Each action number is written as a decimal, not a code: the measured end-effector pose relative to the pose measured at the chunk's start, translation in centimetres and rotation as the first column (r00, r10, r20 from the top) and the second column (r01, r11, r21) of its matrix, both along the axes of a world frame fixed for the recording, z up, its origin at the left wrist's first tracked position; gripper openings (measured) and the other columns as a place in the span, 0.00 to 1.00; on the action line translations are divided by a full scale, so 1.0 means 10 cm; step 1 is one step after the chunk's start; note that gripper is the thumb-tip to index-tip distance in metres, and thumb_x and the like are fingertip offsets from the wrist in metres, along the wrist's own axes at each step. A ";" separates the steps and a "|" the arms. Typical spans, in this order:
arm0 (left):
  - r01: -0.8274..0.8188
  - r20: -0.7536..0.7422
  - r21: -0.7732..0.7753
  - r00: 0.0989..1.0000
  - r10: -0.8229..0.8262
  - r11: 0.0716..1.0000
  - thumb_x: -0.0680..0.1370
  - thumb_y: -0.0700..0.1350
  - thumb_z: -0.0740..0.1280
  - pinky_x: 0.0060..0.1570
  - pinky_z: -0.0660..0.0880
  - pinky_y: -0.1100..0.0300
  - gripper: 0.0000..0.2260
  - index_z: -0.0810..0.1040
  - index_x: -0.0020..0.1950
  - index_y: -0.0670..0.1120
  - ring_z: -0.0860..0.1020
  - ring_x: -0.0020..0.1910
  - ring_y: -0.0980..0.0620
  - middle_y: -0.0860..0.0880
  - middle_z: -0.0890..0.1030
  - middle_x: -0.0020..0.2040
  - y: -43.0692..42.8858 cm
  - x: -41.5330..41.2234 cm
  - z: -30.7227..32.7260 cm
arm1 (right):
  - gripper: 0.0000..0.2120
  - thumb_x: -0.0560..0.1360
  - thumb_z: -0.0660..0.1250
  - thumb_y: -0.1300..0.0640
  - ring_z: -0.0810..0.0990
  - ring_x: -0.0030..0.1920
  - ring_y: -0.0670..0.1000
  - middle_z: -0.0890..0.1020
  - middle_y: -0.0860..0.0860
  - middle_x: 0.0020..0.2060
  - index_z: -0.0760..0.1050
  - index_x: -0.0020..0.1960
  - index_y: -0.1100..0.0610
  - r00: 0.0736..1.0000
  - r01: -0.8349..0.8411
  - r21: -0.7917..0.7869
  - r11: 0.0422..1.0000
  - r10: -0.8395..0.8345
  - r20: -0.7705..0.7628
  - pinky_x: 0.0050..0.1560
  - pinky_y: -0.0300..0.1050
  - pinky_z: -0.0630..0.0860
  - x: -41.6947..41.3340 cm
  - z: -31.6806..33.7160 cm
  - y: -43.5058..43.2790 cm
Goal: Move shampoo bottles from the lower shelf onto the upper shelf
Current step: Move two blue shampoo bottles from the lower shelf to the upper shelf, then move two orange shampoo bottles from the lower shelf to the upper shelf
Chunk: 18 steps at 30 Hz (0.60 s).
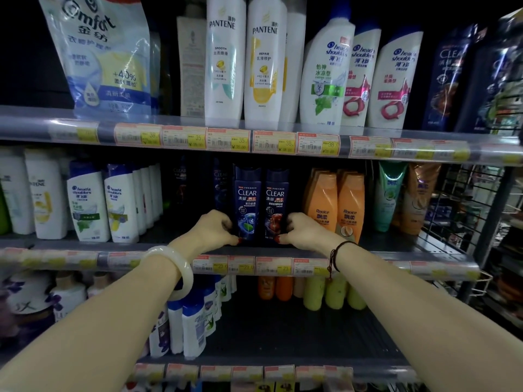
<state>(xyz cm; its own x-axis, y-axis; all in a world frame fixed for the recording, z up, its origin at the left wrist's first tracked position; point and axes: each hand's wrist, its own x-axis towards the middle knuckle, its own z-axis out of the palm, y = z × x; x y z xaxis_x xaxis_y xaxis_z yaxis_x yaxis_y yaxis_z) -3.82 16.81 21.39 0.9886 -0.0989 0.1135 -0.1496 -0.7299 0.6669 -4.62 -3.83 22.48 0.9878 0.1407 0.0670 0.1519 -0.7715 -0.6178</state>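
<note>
I've got both hands down at the middle shelf (376, 251), one on each of two dark blue Clear shampoo bottles standing side by side at the front edge. Left hand (216, 226) is curled round the lower left side of the left Clear bottle (246, 203), the one with the green-blue graphic; fingers wrap behind it, thumb with red nail pressed at the base in front, so clamped on it. Right hand (304, 229) mirrors that on the right Clear bottle (276, 205), red-brown graphic, fingers bent round its right side, thumb low at the front. Grip is low on both, probably because the bottles touch each other and the orange Rejoice bottles (336, 205) crowd the right one, leaving only the outer sides free. Both bottles upright, bases on the shelf as far as I can tell, not lifted yet. White bangle (181, 271) on the left wrist, dark cord bracelet (338, 251) on the right. Upper shelf (85, 128) is packed with Pantene bottles (243, 60) and Head & Shoulders bottles (359, 72); dark Clear bottles (447, 77) sit at its right end, likely the matching spot. Next I'd judge a straight lift clear of the price rail (283, 144).
</note>
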 end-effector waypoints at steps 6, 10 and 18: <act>0.020 0.025 0.228 0.999 -0.026 0.974 0.69 0.39 0.74 0.44 0.74 0.59 0.10 0.78 0.48 0.40 0.75 0.44 0.49 0.44 0.78 0.46 -0.16 -0.20 0.25 | 0.24 0.73 0.69 0.60 0.78 0.58 0.57 0.77 0.58 0.61 0.69 0.67 0.62 0.997 0.033 -0.177 0.984 -0.020 0.074 0.56 0.47 0.75 -0.20 0.16 -0.10; 0.110 0.089 0.210 0.987 -0.130 0.972 0.69 0.40 0.74 0.46 0.72 0.60 0.15 0.78 0.54 0.40 0.75 0.46 0.50 0.46 0.76 0.47 -0.39 -0.28 0.35 | 0.21 0.73 0.69 0.60 0.78 0.58 0.56 0.78 0.57 0.59 0.72 0.65 0.61 0.992 0.060 -0.261 0.964 -0.027 0.126 0.52 0.45 0.75 -0.35 0.26 -0.26; 0.237 0.126 0.236 0.954 -0.271 0.942 0.67 0.41 0.76 0.48 0.75 0.57 0.19 0.78 0.57 0.42 0.76 0.47 0.49 0.47 0.78 0.48 -0.90 -0.41 0.35 | 0.20 0.71 0.72 0.59 0.78 0.56 0.54 0.79 0.55 0.60 0.77 0.62 0.61 0.994 0.091 -0.362 0.928 -0.064 0.088 0.49 0.42 0.73 -0.61 0.30 -0.59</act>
<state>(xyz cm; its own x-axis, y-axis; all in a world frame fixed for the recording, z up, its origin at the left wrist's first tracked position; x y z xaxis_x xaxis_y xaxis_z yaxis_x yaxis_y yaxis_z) -7.92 7.79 24.88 0.8992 -0.3838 0.2103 -0.4375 -0.7774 0.4519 -10.70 -9.78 25.48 0.9909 0.0922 0.0979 0.1164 -0.9528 -0.2805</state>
